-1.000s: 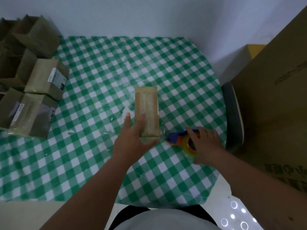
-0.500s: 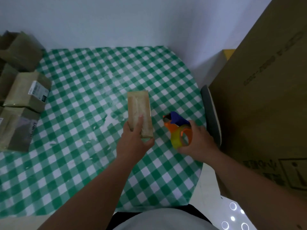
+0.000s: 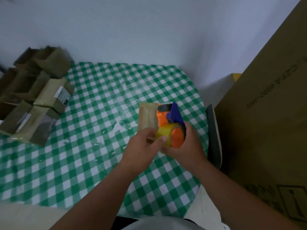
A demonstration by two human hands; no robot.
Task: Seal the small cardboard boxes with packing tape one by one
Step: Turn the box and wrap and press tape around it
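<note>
Now the tape gun is up off the table.
Head view: your right hand [image 3: 186,147] grasps the orange-and-blue dispenser with its glossy yellow roll [image 3: 171,127], lifted beside the small flat brown cardboard box [image 3: 147,116] on the checked table [image 3: 99,130]; your left hand [image 3: 142,146] pinches toward the roll, so taping looks ready to begin.

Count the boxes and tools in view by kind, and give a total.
Small centre box: 1
Labelled closed boxes at left: 2
Open boxes behind them: at least 2; overlap hides the exact count
Large carton at right: 1
Tape dispenser: 1
Total: at least 7
</note>
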